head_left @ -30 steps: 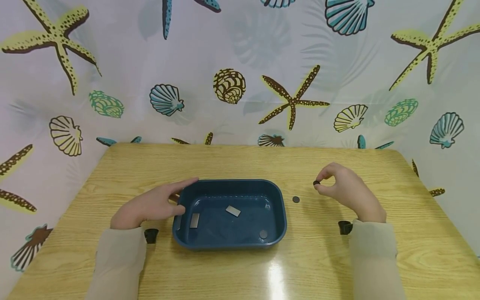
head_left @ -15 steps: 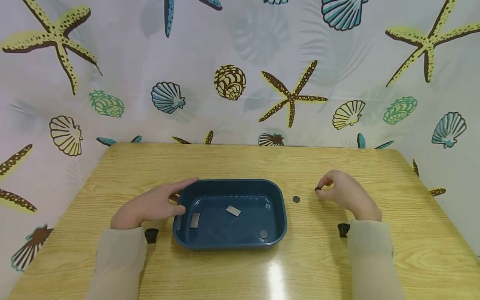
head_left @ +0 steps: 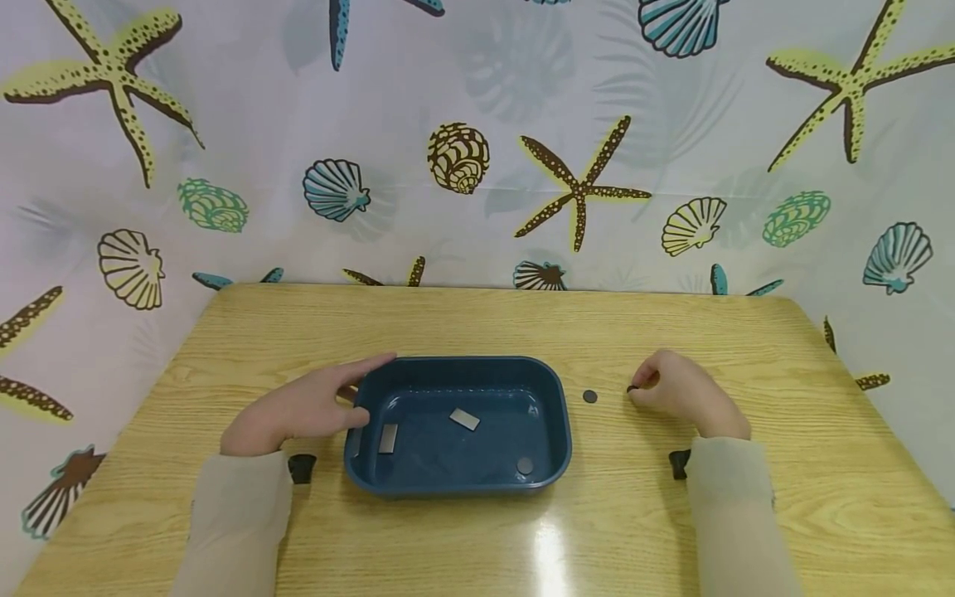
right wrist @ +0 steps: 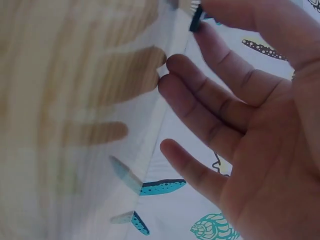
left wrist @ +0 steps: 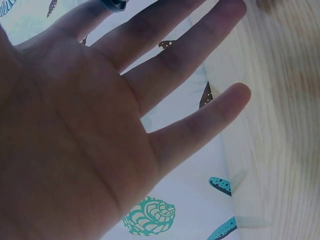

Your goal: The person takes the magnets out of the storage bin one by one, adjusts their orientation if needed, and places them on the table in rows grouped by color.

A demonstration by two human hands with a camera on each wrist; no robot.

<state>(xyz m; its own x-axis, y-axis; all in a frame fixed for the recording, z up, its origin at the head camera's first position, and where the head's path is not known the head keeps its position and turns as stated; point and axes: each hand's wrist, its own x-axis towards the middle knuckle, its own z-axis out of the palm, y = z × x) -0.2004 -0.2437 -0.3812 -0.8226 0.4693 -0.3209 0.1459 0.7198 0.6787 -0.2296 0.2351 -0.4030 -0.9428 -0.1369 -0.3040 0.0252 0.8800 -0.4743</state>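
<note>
Pinching the dark disc right of the blue tray, our right hand could drop it if the fingertips slip; our left hand, fingers extended, touches the tray.

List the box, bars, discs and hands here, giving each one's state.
Box: upright, uncovered
Middle bar: lying in box
End bar: lying in box
Boxed disc: flat
Table disc: lying outside box
Held disc: pinched
Left hand: spread, touching box
Right hand: pinching a disc
</note>
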